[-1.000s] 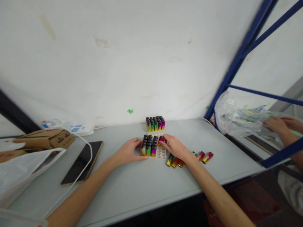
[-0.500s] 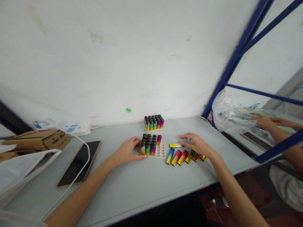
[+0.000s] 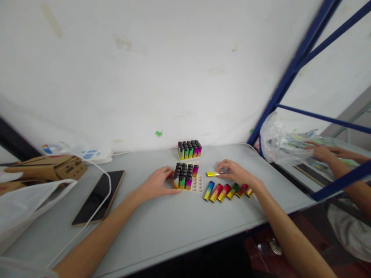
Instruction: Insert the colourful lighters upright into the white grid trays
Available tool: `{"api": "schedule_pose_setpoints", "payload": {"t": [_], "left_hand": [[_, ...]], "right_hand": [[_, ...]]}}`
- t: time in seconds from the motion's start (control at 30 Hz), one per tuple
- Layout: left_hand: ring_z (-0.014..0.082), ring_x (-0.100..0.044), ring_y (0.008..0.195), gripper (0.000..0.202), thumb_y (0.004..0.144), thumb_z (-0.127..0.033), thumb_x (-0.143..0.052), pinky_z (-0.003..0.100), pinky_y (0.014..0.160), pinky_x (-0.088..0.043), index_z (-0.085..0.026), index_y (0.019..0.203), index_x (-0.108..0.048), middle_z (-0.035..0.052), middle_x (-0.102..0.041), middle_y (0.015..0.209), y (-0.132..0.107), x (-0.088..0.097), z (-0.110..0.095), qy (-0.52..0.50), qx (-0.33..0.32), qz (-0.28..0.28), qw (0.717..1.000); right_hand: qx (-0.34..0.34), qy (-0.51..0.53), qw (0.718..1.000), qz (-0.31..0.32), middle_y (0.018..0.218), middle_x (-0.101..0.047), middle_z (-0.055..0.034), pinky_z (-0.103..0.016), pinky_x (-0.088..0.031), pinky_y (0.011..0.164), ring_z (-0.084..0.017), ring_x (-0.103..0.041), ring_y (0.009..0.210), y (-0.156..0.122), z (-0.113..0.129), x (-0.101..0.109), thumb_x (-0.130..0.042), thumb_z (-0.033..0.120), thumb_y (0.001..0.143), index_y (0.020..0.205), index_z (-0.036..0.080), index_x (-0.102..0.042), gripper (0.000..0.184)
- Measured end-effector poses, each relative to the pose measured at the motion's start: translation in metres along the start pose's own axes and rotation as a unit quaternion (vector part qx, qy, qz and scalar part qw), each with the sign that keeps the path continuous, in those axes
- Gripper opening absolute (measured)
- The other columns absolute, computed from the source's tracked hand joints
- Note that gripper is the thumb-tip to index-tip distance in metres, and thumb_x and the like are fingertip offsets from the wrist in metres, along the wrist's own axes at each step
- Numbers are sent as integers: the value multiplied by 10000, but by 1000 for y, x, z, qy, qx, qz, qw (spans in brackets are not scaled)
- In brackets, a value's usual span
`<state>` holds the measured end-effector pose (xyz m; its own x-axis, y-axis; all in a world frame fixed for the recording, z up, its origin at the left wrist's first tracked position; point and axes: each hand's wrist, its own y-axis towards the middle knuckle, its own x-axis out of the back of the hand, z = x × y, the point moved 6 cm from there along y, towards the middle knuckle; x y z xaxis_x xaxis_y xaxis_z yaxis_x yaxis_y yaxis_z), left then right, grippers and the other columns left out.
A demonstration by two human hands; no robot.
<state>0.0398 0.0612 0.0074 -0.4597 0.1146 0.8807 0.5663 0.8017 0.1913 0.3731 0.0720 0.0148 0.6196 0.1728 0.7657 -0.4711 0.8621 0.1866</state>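
Upright lighters with black tops and coloured bodies stand in rows in a white tray, whose right part has bare holes. My left hand holds the tray at its left side, thumb along the front edge and fingers behind. To the right, my right hand pinches one end of a yellow lighter just above or on the table; I cannot tell which. Nearer me, several loose lighters lie side by side in a slanted row, among them a blue and yellow lighter and a red one.
A second full tray of lighters stands by the wall. On the left are a dark tablet, a white cable, a cardboard box and a white bag. A blue rack post rises at right; beyond it a person's hands touch clear plastic.
My right hand has moved slightly left and closed its fingers on the end of the yellow lighter. The left hand stays at the tray. The view has shifted a little.
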Motion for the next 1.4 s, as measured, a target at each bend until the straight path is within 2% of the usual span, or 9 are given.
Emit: {"api": "schedule_pose_setpoints", "payload": {"t": [0.2, 0.3, 0.4, 0.5, 0.63, 0.77, 0.93, 1.1, 1.4], "left_hand": [[283, -631, 919, 558, 733, -689, -780, 391, 853, -522, -186, 946, -667, 75, -639, 999, 0, -2, 1, 0, -6, 0, 1000], [289, -634, 912, 571, 729, -696, -778, 397, 846, -520, -180, 951, -675, 78, -637, 988, 0, -3, 3, 7, -6, 0, 1000], [292, -638, 900, 571, 724, -697, -780, 399, 835, -521, -179, 944, -682, 78, -640, 979, 0, -3, 4, 11, -6, -7, 1000], [298, -643, 917, 578, 709, -703, -791, 397, 839, -522, -187, 949, -689, 80, -649, 992, 0, -2, 3, 9, -10, -12, 1000], [296, -642, 930, 570, 723, -691, -792, 401, 860, -521, -185, 963, -686, 81, -652, 1001, 0, -1, 2, 3, -7, -7, 1000], [290, -644, 928, 552, 726, -681, -793, 394, 852, -524, -191, 957, -686, 72, -657, 1004, -1, 0, 0, -4, -4, -5, 1000], [285, -645, 926, 546, 724, -683, -790, 390, 855, -522, -197, 950, -687, 69, -663, 1009, 0, 1, 0, -5, -2, -6, 1000], [290, -647, 952, 565, 727, -695, -781, 391, 869, -519, -197, 981, -695, 70, -664, 1038, 0, 0, 2, 5, 5, 0, 1000], [302, -650, 957, 538, 730, -680, -792, 390, 861, -521, -207, 957, -676, 82, -671, 1040, 0, 1, 2, 9, 5, 0, 1000]], "right_hand": [[-52, 199, 966, -158, 1126, -741, -86, -389, -539, 921, -255, -661, 1061, 25, 1, 19, -798, 535, 804, 1027, 209, -747, 399], [-63, 359, 902, -233, 1080, -744, -72, -397, -535, 949, -231, -671, 1016, 37, 9, 10, -811, 579, 781, 993, 216, -734, 427], [-76, 476, 849, -216, 872, -683, -14, -376, -572, 869, -167, -653, 804, 49, 20, -16, -765, 615, 827, 1027, 232, -690, 438], [-60, 446, 873, -185, 706, -499, 61, -291, -562, 666, -103, -494, 575, 52, 34, -37, -726, 625, 863, 1060, 235, -658, 442], [-70, 383, 907, -158, 675, -426, 79, -200, -284, 396, -78, -294, 467, 48, 42, -48, -648, 683, 889, 1078, 246, -603, 478], [-102, 366, 910, -163, 563, -310, 96, -214, -183, 417, -84, -215, 451, 44, 42, -47, -534, 737, 917, 899, 219, -588, 521], [-176, 358, 899, -180, 476, -220, 79, -252, -142, 419, -81, -162, 428, 42, 34, -52, -392, 665, 947, 546, 251, -332, 580], [-168, 343, 902, -202, 467, -241, 66, -260, -146, 406, -90, -170, 418, 41, 29, -54, -411, 580, 913, 522, 260, -324, 512], [-136, 384, 900, -153, 512, -278, 79, -253, -186, 443, -96, -202, 445, 40, 43, -51, -440, 804, 900, 664, 226, -508, 628]]}}
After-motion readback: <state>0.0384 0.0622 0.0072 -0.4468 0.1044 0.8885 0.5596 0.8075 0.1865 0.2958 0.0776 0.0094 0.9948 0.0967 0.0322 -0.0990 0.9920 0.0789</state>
